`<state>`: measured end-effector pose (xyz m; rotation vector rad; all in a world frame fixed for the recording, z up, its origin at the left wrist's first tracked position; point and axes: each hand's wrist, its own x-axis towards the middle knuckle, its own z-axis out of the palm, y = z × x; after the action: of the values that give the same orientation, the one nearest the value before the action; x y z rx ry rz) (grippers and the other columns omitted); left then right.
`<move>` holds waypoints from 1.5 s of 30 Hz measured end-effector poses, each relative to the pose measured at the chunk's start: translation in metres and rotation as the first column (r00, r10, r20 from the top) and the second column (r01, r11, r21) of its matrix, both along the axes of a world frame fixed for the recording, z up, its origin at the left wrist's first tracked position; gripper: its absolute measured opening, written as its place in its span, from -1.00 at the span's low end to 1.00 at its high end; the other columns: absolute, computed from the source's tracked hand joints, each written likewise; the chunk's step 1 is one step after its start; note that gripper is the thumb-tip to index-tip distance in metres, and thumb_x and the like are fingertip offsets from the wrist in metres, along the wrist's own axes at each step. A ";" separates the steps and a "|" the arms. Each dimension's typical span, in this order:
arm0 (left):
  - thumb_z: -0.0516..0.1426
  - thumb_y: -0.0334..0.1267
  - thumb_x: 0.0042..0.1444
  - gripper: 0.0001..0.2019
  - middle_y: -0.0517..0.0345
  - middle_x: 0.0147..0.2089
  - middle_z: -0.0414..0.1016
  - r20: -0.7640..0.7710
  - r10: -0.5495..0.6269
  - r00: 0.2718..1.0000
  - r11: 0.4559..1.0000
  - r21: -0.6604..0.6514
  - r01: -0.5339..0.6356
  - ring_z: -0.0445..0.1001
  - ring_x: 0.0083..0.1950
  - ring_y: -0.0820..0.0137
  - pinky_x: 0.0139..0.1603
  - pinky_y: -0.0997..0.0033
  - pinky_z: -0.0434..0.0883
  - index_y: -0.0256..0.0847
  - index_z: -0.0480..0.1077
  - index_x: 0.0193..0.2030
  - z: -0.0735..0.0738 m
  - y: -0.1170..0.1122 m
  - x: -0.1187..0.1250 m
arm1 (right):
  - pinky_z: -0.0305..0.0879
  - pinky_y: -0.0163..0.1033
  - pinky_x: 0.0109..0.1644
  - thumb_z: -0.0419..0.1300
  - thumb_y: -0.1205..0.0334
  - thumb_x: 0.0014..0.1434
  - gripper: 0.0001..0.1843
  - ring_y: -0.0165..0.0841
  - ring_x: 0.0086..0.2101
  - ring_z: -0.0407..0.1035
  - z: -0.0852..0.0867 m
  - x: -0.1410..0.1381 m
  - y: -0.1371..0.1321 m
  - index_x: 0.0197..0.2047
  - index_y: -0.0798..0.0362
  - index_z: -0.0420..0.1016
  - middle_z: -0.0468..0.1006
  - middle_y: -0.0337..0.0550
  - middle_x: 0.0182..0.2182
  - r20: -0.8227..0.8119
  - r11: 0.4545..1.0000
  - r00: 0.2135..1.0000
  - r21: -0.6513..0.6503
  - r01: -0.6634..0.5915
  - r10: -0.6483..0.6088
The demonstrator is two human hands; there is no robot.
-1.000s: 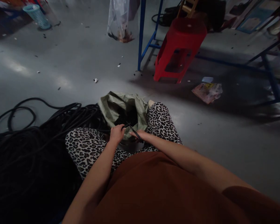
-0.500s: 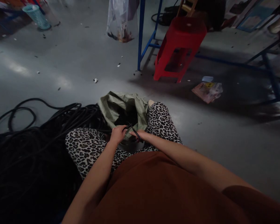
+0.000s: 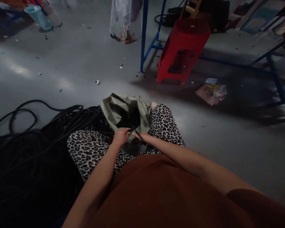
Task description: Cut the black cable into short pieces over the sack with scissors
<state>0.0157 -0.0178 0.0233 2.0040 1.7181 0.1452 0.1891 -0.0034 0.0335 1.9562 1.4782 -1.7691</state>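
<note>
In the centre of the frame, my left hand (image 3: pixel 120 136) has its fingers closed on a thin, flexible black tube (image 3: pixel 130 129), whose short end pokes out to the right. Just beside it, my right hand (image 3: pixel 142 137) is curled around a slim, dark scissors-like tool (image 3: pixel 139 136), its tip pointing to the upper left, by the tube's end; how far apart its blades stand I cannot tell. Both hands are at the near edge of a crumpled olive-green woven sack (image 3: pixel 145 118), open-mouthed, with dark contents (image 3: pixel 125 121) too shadowed to make out. From my left hand the tube runs left toward a tangled heap of long black tubing (image 3: pixel 85 116), which fills the lower left. My knees, in black-and-white leopard-print trousers (image 3: pixel 166 124), flank the sack. A tall red plastic stool (image 3: pixel 192 33) stands in the upper right on the smooth grey floor (image 3: pixel 80 63).
</note>
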 end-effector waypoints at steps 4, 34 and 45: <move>0.02 -0.25 0.18 -0.69 0.03 0.02 0.50 0.000 0.002 1.000 1.000 -0.011 -0.002 0.43 0.06 0.31 0.10 0.30 0.31 -0.12 0.41 0.04 0.000 0.000 0.000 | 0.22 -0.34 -0.60 0.13 -0.28 0.06 -0.43 -0.25 -0.54 0.41 0.002 0.001 -0.002 -0.48 0.15 0.41 0.42 -0.03 -0.61 -0.004 1.000 1.000 -0.001 -0.010 0.010; 0.03 -0.21 0.16 -0.69 0.05 -0.01 0.52 -0.095 0.049 0.994 0.999 0.014 -0.048 0.43 0.04 0.25 0.04 0.28 0.30 -0.16 0.43 0.00 0.003 -0.001 0.000 | 0.21 -0.38 -0.67 0.11 -0.28 0.08 -0.41 -0.40 -0.71 0.28 0.011 0.001 -0.002 -0.49 0.17 0.37 0.34 -0.17 -0.71 -0.032 0.998 0.999 -0.056 -0.035 0.033; 0.03 -0.21 0.17 -0.68 0.05 0.00 0.52 -0.065 0.041 0.997 0.999 0.000 -0.041 0.44 0.04 0.28 0.07 0.33 0.31 -0.16 0.43 0.03 0.003 0.000 0.000 | 0.19 -0.40 -0.66 0.13 -0.20 0.10 -0.45 -0.39 -0.71 0.30 0.009 0.001 -0.002 -0.52 0.19 0.38 0.36 -0.16 -0.71 0.007 0.998 0.998 -0.021 -0.063 0.063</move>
<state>0.0154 -0.0180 0.0264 1.9938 1.7997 0.0943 0.1896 -0.0052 0.0429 1.8834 1.4951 -1.7417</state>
